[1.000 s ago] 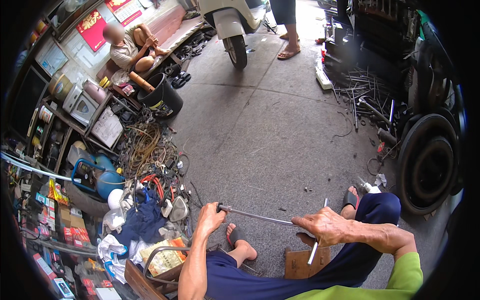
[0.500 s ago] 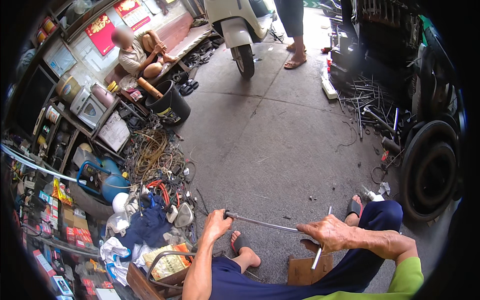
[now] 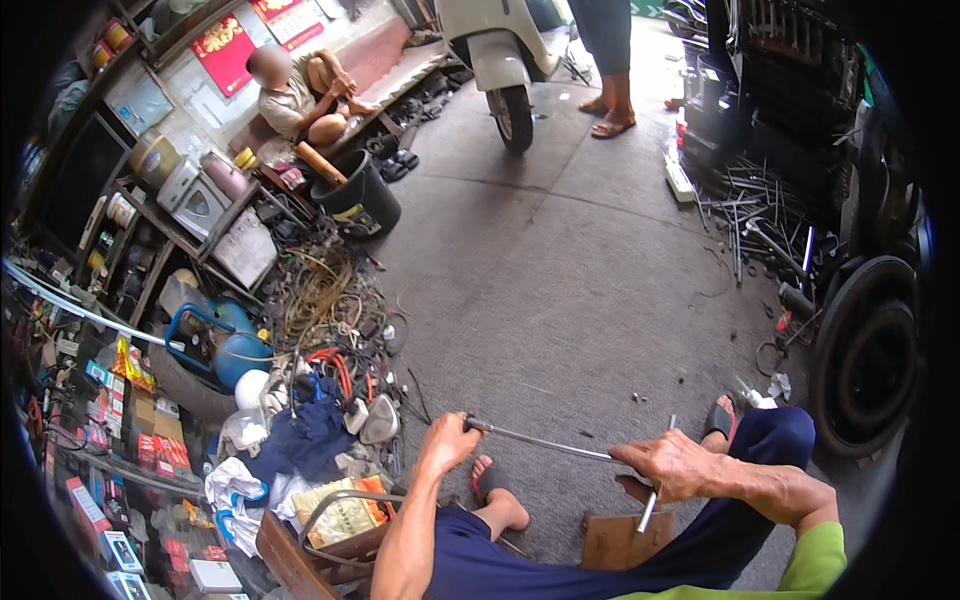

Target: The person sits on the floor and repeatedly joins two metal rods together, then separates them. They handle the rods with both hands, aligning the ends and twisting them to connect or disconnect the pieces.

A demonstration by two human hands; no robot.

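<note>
Above floor (image 3: 540, 290), left hand (image 3: 448, 441), right hand (image 3: 670, 467), gripping rod (image 3: 545, 441)

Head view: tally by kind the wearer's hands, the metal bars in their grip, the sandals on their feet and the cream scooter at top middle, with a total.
Left hand and right hand: 2
Long bar and short bar: 2
Left sandal and right sandal: 2
Cream scooter: 1
Total: 7

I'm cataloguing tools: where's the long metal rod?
In the head view, the long metal rod is low, just right of centre, spanning from the left hand to the right hand.
</note>
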